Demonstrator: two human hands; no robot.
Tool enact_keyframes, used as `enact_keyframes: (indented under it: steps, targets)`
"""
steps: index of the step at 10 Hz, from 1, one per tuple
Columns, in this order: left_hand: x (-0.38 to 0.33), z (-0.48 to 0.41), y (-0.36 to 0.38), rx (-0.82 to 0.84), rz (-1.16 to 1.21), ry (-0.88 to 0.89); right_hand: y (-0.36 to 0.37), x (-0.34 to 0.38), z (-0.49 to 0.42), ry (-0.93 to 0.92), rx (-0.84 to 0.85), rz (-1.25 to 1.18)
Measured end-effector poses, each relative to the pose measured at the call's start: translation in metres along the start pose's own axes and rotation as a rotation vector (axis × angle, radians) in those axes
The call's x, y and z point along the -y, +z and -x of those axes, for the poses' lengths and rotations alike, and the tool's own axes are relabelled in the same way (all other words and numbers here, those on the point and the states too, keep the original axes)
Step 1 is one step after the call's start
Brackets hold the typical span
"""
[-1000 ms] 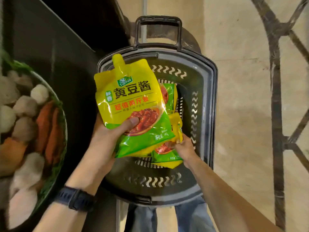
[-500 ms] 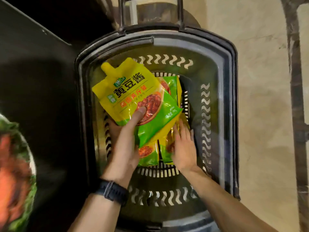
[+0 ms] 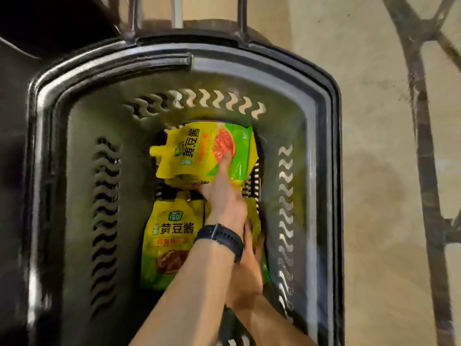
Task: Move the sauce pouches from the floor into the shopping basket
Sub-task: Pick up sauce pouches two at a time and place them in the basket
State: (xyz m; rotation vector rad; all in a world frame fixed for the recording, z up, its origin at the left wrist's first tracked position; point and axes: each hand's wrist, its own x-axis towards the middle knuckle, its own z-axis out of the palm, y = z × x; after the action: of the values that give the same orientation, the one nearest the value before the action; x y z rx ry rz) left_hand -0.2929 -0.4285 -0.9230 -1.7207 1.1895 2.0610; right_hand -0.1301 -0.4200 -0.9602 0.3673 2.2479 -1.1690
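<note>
A dark plastic shopping basket (image 3: 331, 171) fills the view from above. At its far end lies a yellow-and-green sauce pouch (image 3: 194, 151), turned sideways with its spout to the left. My left hand (image 3: 224, 196), with a black watch on the wrist, grips this pouch, thumb on its face. A second pouch (image 3: 167, 243) lies flat on the basket's bottom nearer to me. My right hand (image 3: 249, 265) lies under my left forearm with its fingers stretched over a third pouch (image 3: 255, 221) at the right; most of that hand is hidden.
The basket's handle bars (image 3: 239, 18) rise at the far end. A dark metal frame (image 3: 421, 146) crosses the beige floor (image 3: 374, 71) on the right. A dark surface (image 3: 15, 121) borders the basket on the left.
My left hand has lowered the pouch deep into the basket's far end and turned it sideways. The view has moved closer, and my right hand stays down on the pouches.
</note>
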Motion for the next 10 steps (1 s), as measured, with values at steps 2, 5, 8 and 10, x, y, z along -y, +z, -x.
enact_keyframes:
  steps: [2,5,8,10]
  targets:
    - [-0.009,0.001,-0.003,0.040,0.008,-0.027,-0.037,0.026,-0.028,-0.034,0.050,0.534]
    - [-0.011,-0.015,-0.007,0.089,-0.143,0.019,0.003,-0.008,-0.016,-0.165,0.043,0.660]
    - [0.004,-0.018,-0.019,0.130,-0.328,0.259,-0.009,-0.006,-0.036,-0.224,0.023,0.786]
    - [-0.042,0.010,-0.068,0.373,-0.883,0.133,-0.016,0.008,-0.036,-0.217,0.013,0.754]
